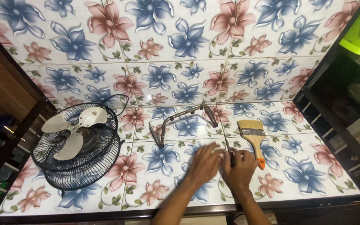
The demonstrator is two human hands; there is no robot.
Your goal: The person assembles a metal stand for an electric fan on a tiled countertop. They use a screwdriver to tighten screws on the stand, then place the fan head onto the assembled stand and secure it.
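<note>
Working both hands together low on the tiled surface (313, 175): my left hand (205, 163) and right hand (240, 166) seem to pinch a thin dark tool (228, 150) between them, its long axis pointing away from me, paintbrush (253, 139) just right.

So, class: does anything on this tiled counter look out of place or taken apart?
Yes. The fan lies on its back at the left, off any stand. A bent metal bracket lies loose beside it. The hands are blurred, holding something small I cannot make out.
</note>
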